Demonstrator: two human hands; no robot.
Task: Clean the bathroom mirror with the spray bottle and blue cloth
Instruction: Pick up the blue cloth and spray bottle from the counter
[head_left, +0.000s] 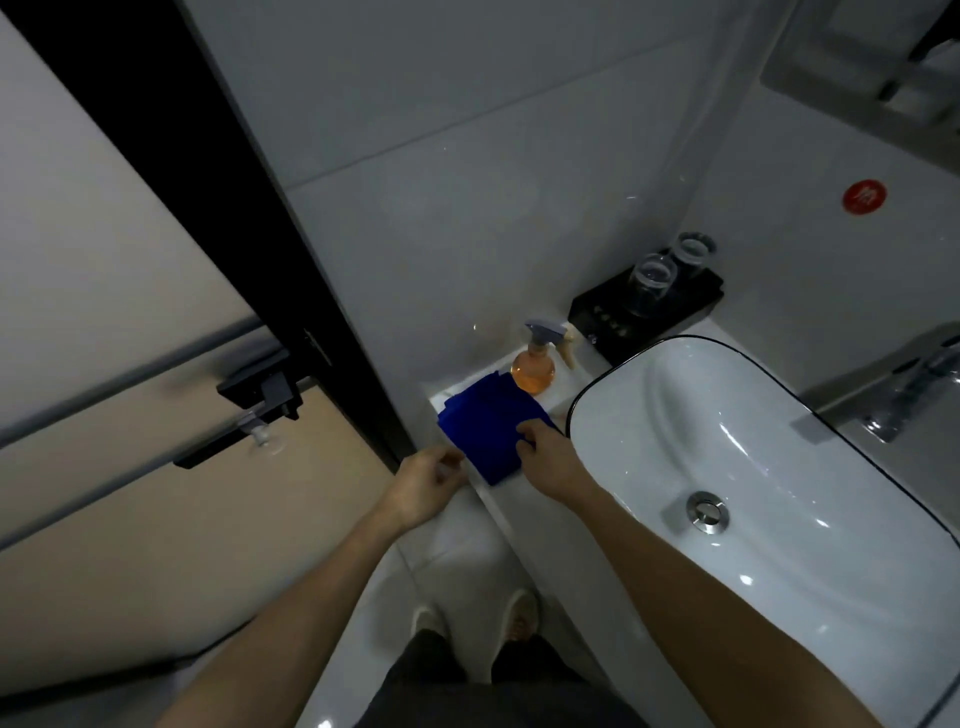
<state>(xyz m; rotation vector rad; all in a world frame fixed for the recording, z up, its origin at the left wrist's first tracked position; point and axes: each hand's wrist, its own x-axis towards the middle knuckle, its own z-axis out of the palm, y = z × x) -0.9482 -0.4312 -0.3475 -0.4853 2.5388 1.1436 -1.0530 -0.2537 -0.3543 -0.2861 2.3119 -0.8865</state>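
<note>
On the far left I see a dark door frame (208, 208) with a black latch (260, 395). Next comes my left hand (423, 483). It sits at the near left edge of the counter (519, 514), just beside the blue cloth (488, 431). Its fingers are bent a little. I cannot tell if they touch the cloth or hold anything.

The blue cloth lies folded on the counter, between the wall and the white sink (779, 467). Its long side runs away from me, toward the spray bottle (535, 358). The bottle stands up straight just behind the cloth, with orange liquid inside. It looks like it touches the far end of the cloth.

My right hand (545, 457) rests on the near right corner of the cloth. Its fingers curl over the cloth edge, so I think it is pinching it. This hand is the closer one to the cloth and the bottle. My arm reaches forward and a bit left.

I think picking up the cloth comes first. Farther right are two glasses (670, 273) on a black tray (649, 322), then the tap (909, 384).
</note>
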